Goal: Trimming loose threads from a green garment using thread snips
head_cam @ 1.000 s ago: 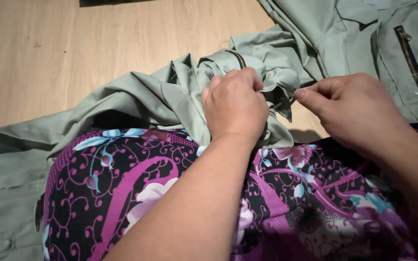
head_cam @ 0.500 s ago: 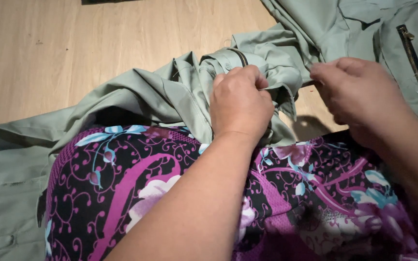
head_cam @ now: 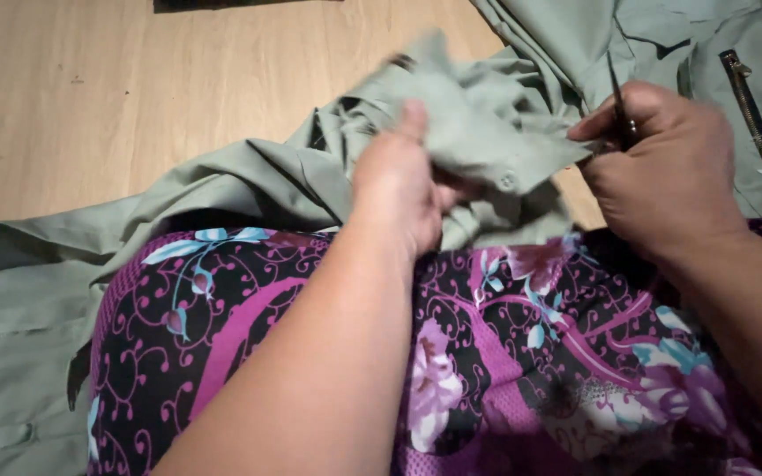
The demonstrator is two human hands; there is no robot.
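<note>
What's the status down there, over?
Left hand gripping bunched green cloth. Right hand pinching a thin dark tool at the cloth's edge. Nothing in the way.

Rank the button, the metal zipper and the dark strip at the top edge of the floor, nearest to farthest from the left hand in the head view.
From the left hand:
1. Button, on the green cloth flap just right of the hand.
2. Dark strip, up at the frame's top edge, left of the hand.
3. Zipper, far right on the jacket, beyond the right hand.
</note>
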